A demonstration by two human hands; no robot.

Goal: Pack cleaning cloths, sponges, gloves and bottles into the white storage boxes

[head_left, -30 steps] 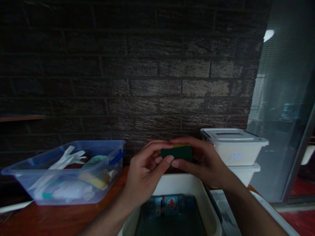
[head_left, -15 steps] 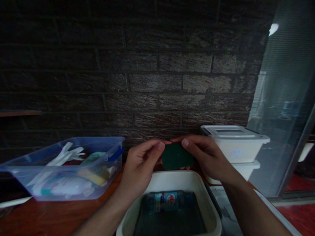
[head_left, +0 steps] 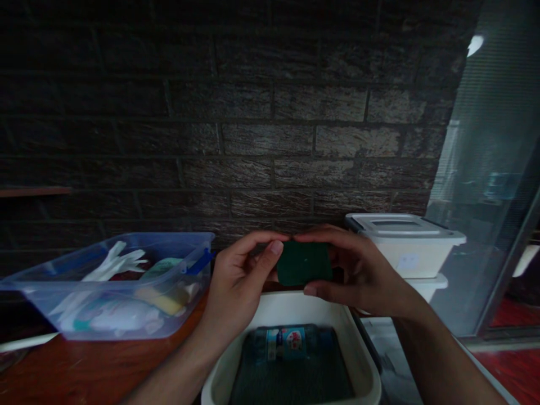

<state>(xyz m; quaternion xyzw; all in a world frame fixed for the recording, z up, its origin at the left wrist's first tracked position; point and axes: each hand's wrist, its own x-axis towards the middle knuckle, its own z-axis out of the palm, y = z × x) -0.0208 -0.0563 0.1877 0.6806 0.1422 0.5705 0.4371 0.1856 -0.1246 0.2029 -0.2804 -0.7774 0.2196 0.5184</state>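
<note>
Both hands hold a dark green scouring pad point(head_left: 304, 264), a flat rounded rectangle, just above the far rim of a white bin point(head_left: 291, 306). My left hand point(head_left: 236, 278) pinches its left edge, with the thumb on the near face. Around the right side is my right hand point(head_left: 369, 275), fingers along the top edge and thumb by the lower edge. Inside the bin lies a clear bottle point(head_left: 287, 343) on its side, its label blue and red. Dark textured material point(head_left: 291, 382) lies in front of the bottle.
To the left, a clear bluish plastic tub point(head_left: 126, 289) holds white gloves point(head_left: 113, 261), a white bottle and a yellow item on the wooden table point(head_left: 105, 371). Lidded white boxes point(head_left: 422, 253) are stacked at right. A dark brick wall point(head_left: 253, 140) stands behind.
My right thumb has slid from the pad's upper face down to its lower edge, and that hand has opened wider around the right side. The left hand keeps its pinch.
</note>
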